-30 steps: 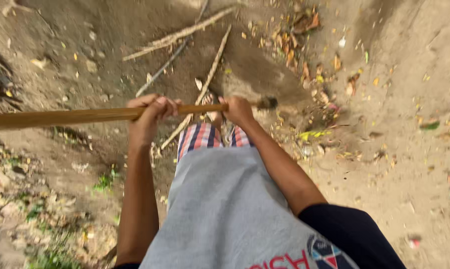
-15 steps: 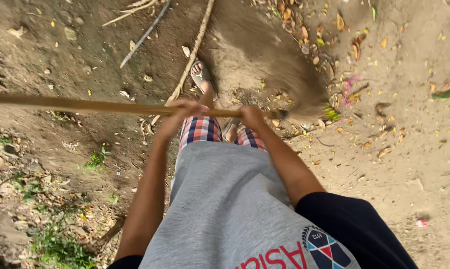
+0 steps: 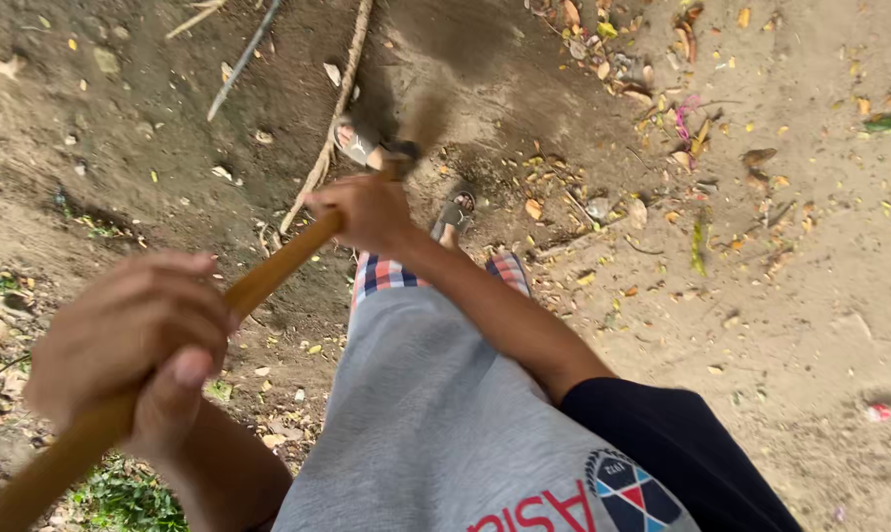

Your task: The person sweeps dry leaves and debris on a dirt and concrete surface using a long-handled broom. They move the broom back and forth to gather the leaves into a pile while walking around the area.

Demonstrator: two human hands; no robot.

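Handle [image 3: 268, 276] swung upright; sticks [image 3: 327, 128], dry leaves [image 3: 603, 197] around feet.

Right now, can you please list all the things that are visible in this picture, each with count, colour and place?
wooden handle: one, orange-brown, running from the lower left corner up toward the centre; its far end by the feet is blurred, so the tool head cannot be told
long sticks: a few, pale brown and grey, lying on the soil at top centre
dry leaves: many, yellow and brown, scattered at upper right
bare soil: brown, covering most of the ground
green plants: small patch, lower left
sandals: two, grey, on the person's feet at centre
left hand: gripping the handle near its lower end
right hand: gripping the handle farther up, near the feet
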